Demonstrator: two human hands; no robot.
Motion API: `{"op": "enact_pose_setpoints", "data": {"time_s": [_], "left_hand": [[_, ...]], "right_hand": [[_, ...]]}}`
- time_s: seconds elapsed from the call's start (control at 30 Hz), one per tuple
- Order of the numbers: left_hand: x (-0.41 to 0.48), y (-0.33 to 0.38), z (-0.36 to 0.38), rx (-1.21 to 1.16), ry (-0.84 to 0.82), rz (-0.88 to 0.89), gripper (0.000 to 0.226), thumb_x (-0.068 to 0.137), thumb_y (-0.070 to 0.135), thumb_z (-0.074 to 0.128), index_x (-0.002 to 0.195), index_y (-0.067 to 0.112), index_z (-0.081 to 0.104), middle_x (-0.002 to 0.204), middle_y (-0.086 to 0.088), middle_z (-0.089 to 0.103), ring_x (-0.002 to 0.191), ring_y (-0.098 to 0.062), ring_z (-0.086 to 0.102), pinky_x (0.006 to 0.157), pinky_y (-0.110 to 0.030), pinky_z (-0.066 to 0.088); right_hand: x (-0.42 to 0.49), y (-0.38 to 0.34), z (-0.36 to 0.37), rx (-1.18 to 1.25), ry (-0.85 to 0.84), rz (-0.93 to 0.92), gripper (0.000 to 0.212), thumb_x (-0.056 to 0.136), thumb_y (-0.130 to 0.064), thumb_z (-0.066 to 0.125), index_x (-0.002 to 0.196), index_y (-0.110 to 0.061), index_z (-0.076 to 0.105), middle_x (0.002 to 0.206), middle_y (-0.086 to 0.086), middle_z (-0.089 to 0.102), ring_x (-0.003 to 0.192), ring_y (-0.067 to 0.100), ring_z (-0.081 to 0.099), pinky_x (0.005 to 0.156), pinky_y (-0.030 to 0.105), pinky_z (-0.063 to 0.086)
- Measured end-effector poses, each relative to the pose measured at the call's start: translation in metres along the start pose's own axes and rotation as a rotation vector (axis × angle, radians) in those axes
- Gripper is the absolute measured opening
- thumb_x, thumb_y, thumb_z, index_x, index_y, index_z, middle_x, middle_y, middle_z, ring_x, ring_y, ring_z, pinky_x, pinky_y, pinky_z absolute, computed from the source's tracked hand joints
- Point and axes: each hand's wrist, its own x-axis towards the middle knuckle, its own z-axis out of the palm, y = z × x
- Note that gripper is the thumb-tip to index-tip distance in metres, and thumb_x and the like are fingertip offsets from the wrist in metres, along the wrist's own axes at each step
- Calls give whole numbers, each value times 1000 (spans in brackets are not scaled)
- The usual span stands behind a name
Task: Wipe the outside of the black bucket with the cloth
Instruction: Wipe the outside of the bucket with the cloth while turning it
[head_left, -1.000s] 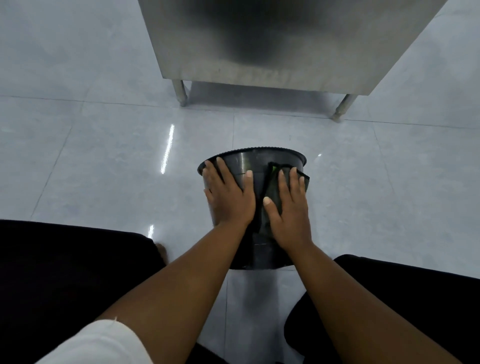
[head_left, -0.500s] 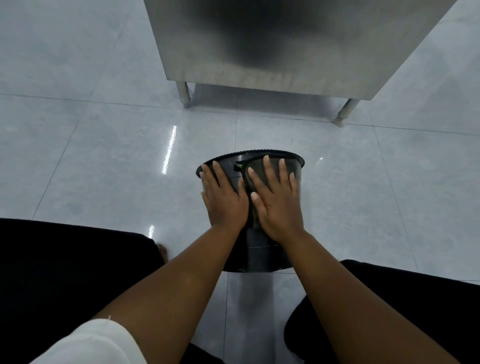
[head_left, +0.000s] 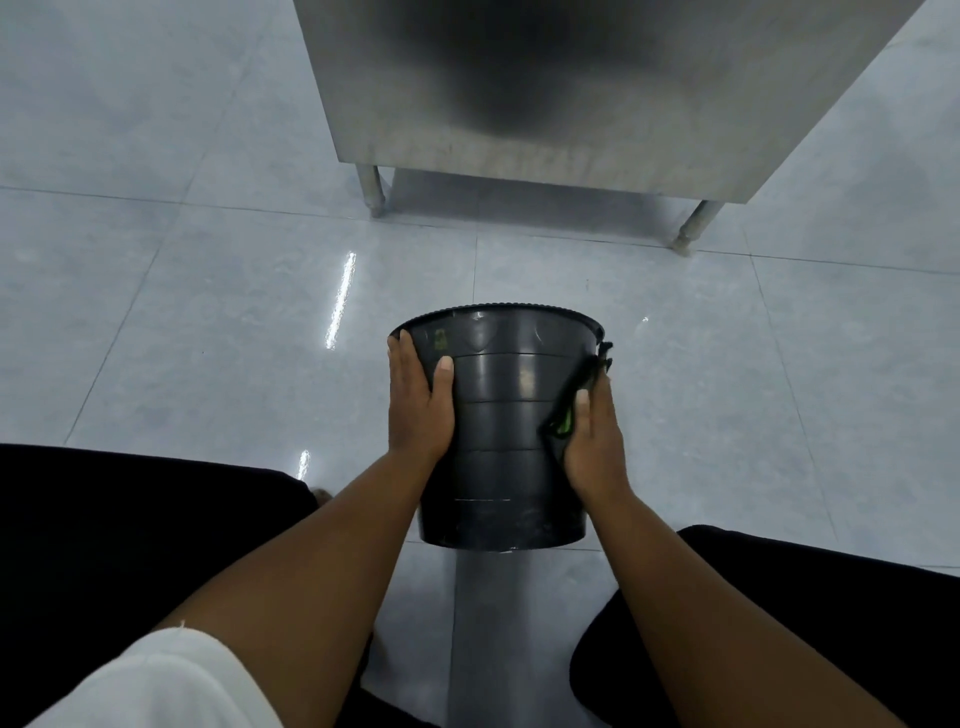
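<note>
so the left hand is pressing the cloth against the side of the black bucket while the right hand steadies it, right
Not quite: the hands are swapped. In the head view the right hand presses the cloth against the side of the black bucket, while the bare left hand steadies it on the other side.

Both bare forearms are being extended forward and downward. The left hand (head_left: 418, 402) is being pressed flat, thumb raised, fingers wrapped away. The right hand (head_left: 595, 441) is being cupped opposite, thumb pointing up.
</note>
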Motion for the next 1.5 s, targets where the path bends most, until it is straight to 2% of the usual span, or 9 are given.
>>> {"op": "enact_pose_setpoints", "data": {"time_s": [0.1, 0.27, 0.53, 0.73, 0.9, 1.0, 1.13, 1.23, 1.5], "left_hand": [[0, 0, 3, -36, -38, 18, 69, 101, 49, 31, 156, 25, -2, 166, 5, -4, 152, -10, 1, 124, -39, 12], [5, -12, 0, -77, -47, 13, 65, 101, 46, 30, 156, 27, 2, 166, 5, 3, 152, -11, 8, 124, -41, 15], [6, -14, 5, -72, -51, 35, 74, 96, 57, 29, 156, 25, 0, 166, 5, 0, 152, -9, 5, 118, -26, 11], [7, -15, 5, -57, -60, 26, 70, 98, 56, 29, 156, 28, 1, 166, 7, 2, 152, -11, 8, 119, -31, 14], [-7, -8, -4, 143, 179, 12, 57, 99, 52, 33, 149, 26, 36, 154, 1, 35, 140, -22, 35, 114, -43, 33], [-5, 7, -12, -107, 220, -242, 45, 97, 48, 36, 131, 26, 56, 128, 8, 56, 121, -16, 52, 105, -37, 40], [11, 23, -13, -309, 151, -459, 61, 94, 61, 22, 130, 22, 54, 135, -2, 55, 123, -27, 52, 106, -43, 38], [16, 23, -3, -141, 193, -397, 68, 90, 65, 23, 132, 18, 48, 135, -3, 54, 122, -26, 54, 95, -40, 40], [8, 28, 11, 129, 183, -9, 71, 97, 55, 26, 154, 14, 16, 164, -8, 12, 152, -23, 10, 124, -44, 11]], "right_hand": [[-12, -16, 7, -421, 31, -375, 66, 99, -54, 24, 158, -30, 6, 167, 2, -6, 154, 27, -9, 124, 44, 2], [-28, -26, 20, -755, -52, -754, 62, 98, -52, 42, 155, -32, 26, 167, 2, 7, 154, 29, -4, 121, 56, 7], [-7, 3, 5, -236, 62, -348, 68, 97, -54, 36, 157, -32, 11, 167, -6, 0, 154, 16, -6, 123, 39, 7], [14, 4, -7, 204, 55, 199, 53, 102, -53, 28, 153, -44, 20, 161, -11, 29, 147, 18, 30, 120, 40, 24], [-8, -6, 6, 2, 100, -54, 63, 100, -53, 26, 157, -33, 10, 166, -8, 11, 153, 15, 11, 123, 43, 18], [-23, -18, 20, -318, 58, -365, 69, 98, -54, 29, 158, -25, 10, 167, -2, 0, 154, 24, -7, 124, 45, 7], [-34, -29, 35, -643, -38, -659, 68, 98, -55, 35, 157, -28, 16, 167, -1, 1, 154, 27, -9, 123, 52, 1], [-23, -32, 36, -620, -38, -624, 70, 97, -56, 37, 157, -28, 15, 167, -2, -1, 154, 24, -11, 123, 51, 0], [20, -27, 23, -275, 57, -297, 72, 98, -56, 26, 157, -25, 2, 167, -3, -8, 153, 18, -12, 125, 45, 5]]}}
